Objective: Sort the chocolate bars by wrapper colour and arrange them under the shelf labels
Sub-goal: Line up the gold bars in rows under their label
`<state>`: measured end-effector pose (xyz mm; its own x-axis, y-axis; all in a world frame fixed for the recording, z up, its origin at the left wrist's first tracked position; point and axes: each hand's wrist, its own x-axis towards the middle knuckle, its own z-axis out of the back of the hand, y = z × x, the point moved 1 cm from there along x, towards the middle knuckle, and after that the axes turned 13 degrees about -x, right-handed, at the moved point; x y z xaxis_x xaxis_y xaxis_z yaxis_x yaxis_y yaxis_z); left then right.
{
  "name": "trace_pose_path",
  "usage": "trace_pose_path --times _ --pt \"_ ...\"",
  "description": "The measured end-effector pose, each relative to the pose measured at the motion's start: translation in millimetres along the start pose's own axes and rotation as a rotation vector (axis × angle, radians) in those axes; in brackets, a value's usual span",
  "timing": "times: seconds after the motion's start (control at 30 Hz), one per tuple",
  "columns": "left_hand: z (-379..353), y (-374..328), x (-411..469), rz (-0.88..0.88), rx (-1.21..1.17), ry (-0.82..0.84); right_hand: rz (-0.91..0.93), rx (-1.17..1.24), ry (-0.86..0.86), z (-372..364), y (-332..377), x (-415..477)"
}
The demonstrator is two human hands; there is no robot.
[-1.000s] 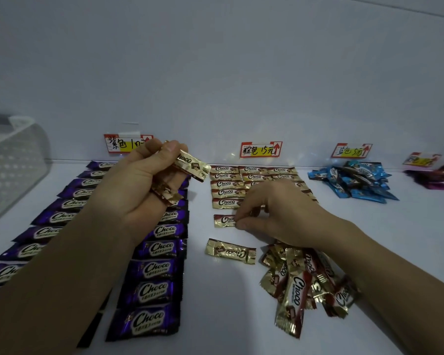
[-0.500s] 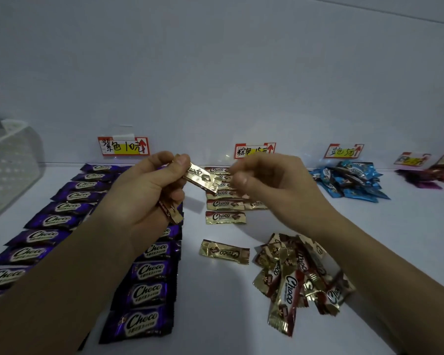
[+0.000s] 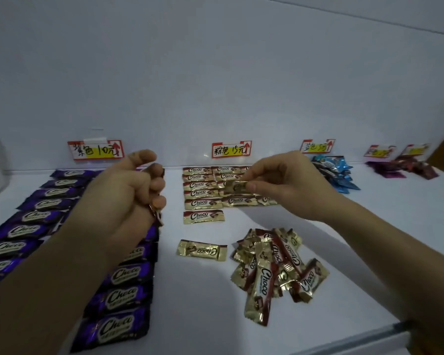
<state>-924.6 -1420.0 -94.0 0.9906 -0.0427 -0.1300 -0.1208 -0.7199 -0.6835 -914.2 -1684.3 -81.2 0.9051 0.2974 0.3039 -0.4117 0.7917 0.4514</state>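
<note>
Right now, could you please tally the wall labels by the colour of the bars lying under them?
Over purple bars: 1 label
Over gold bars: 1 label
Over blue bars: 1 label
Over the dark heap: 2 labels
Total: 5 labels

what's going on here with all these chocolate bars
A person is sorting Choco bars by colour. The right hand pinches a gold bar above the gold rows under the middle label; the left hand grips a second bar, only its end showing. The purple rows lie under the left label. A loose gold pile and a single gold bar lie in front, unsorted.
</note>
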Motion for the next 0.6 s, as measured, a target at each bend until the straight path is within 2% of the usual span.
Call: trace_pose_path --times 0.1,0.23,0.3,0.47,0.6 --pt "-1 3 -5 0.009 0.104 0.0 0.08 -0.164 -0.075 -4 -21 -13" --pt "-8 5 -13 0.014 0.13 0.007 0.142 -0.135 0.066 -15 -27 -18" --pt "-8 5 -16 -0.045 0.305 0.038 0.174 -0.201 0.14 -19 -25 -18" --pt "-12 8 -24 -0.339 0.849 0.202 0.173 -0.239 0.147 -24 -23 -16" --pt "-15 18 -25 -0.444 1.018 0.263 0.155 -0.269 0.143 -25 -21 -14"
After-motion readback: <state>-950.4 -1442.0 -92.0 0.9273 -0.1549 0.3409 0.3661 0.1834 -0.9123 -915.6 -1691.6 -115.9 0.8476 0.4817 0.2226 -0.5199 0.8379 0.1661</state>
